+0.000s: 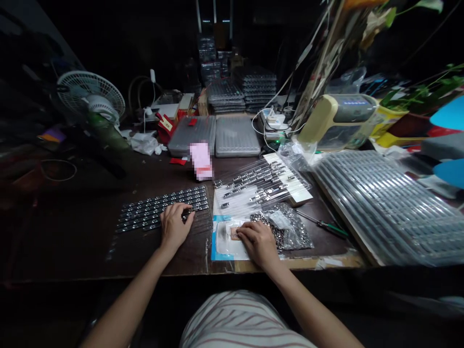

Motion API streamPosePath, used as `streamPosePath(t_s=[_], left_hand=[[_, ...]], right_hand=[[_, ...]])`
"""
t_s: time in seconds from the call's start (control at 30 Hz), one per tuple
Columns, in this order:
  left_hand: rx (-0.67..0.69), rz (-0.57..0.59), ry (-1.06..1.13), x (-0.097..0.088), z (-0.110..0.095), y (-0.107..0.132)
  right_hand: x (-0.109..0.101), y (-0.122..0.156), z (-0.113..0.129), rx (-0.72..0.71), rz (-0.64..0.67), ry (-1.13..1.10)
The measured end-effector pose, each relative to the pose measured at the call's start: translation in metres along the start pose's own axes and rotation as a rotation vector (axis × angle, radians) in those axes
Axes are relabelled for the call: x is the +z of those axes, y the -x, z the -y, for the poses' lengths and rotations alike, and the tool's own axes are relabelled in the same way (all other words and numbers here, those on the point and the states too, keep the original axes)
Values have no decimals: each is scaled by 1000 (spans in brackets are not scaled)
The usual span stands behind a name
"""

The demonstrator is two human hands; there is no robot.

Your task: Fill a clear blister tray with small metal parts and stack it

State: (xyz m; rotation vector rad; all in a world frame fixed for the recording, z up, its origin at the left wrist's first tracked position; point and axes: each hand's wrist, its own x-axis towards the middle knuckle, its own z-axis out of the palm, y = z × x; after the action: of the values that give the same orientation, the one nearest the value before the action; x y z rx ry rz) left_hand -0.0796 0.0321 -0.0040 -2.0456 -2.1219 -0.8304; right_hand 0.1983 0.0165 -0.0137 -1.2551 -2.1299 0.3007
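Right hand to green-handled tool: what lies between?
Head view: small metal pieces and a clear plastic bag lie between the right hand and the tool.

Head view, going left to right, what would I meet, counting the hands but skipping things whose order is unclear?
White electric fan, left hand, right hand, green-handled screwdriver, leafy green plant.
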Motion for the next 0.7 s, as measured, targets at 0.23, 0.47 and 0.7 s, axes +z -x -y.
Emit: streamPosePath(t_s=[0.23, 0.47, 0.7], left_hand=[[64, 47, -68, 0, -7, -12], [73, 59, -65, -4, -10, -11], [178, 120, 54, 3, -51, -26]], right_hand=[[0, 0, 3, -38, 3, 69], [-27, 14, -23, -4, -38, 340], [-26, 22, -42, 18, -84, 260]])
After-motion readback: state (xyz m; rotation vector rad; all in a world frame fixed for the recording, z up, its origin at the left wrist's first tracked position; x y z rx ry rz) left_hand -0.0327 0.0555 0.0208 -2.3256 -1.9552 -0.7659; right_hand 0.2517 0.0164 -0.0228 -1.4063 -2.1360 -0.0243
